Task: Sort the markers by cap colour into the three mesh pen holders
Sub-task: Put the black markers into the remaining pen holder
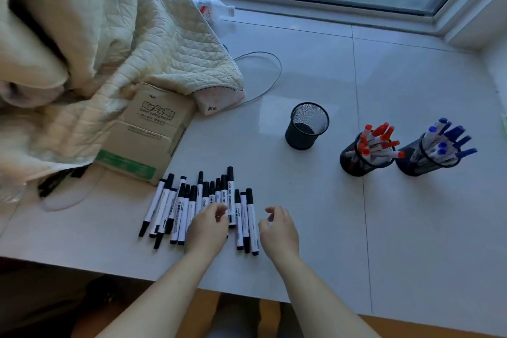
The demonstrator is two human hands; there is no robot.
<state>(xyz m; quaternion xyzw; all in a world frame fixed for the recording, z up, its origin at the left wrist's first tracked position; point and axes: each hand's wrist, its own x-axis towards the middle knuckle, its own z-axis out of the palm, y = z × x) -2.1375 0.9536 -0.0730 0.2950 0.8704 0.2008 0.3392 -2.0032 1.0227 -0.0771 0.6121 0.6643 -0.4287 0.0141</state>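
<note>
Several black-capped markers (178,208) lie side by side in a row on the white table (411,228), near its front edge. My left hand (208,230) rests over the middle of the row, thumb and fingertips curled around one black-capped marker (224,195) that lies flat. Just right of the row, my right hand (278,230) hovers with fingers apart and nothing in it. Further back stands an empty black mesh holder (296,140). To its right, a second holder (354,166) has red-capped markers (380,136) and a third holder (408,167) has blue-capped markers (450,136).
A cardboard box (148,129) sits left of the markers, partly under a quilted cream blanket (137,35). A grey cable (274,77) loops behind the empty holder. A white bottle (214,9) lies by the window sill. The table's front edge runs under my forearms.
</note>
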